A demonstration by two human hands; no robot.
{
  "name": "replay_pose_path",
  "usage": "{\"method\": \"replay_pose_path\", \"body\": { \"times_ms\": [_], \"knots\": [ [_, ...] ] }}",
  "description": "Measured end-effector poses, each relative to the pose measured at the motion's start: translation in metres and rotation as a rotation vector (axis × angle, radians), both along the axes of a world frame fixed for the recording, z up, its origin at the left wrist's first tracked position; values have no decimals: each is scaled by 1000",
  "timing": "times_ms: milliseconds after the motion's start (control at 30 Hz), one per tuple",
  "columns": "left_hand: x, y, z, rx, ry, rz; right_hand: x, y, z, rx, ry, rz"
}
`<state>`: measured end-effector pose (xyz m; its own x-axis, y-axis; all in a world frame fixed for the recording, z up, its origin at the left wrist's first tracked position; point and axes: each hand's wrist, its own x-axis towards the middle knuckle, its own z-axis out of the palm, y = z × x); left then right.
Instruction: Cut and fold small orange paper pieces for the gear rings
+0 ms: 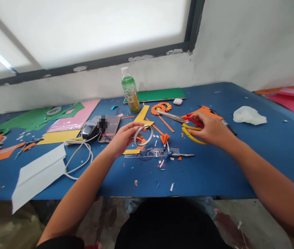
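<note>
A: You seem to be at a taping or cutting step. Your left hand pinches the tape roll over the ruler's left end, hole towards you.
B: Your right hand grips the scissors by their handles, beyond the ruler's right end; they slant leftward and away from you. Cutting would call for loose tape between the blades.

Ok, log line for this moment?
left hand: holds tape roll | right hand: holds scissors | bottle: upright on blue table
</note>
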<state>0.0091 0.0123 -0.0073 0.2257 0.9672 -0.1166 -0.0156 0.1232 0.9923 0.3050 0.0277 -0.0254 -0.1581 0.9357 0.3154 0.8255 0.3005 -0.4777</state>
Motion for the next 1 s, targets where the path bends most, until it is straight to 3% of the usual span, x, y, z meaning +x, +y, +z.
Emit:
{"method": "replay_pose_path", "body": {
  "times_ms": [567,633,800,1000],
  "knots": [
    [5,-9,-2,6,-208,-181,-20,-13,-5,213,34,26],
    [8,-8,-4,-19,-219,-145,-22,-13,-7,193,26,40],
    [13,1,-16,22,-165,91,-25,-12,-15,105,-17,64],
    [11,8,-28,228,34,123,-26,-11,-17,72,-26,87]
  ]
}}
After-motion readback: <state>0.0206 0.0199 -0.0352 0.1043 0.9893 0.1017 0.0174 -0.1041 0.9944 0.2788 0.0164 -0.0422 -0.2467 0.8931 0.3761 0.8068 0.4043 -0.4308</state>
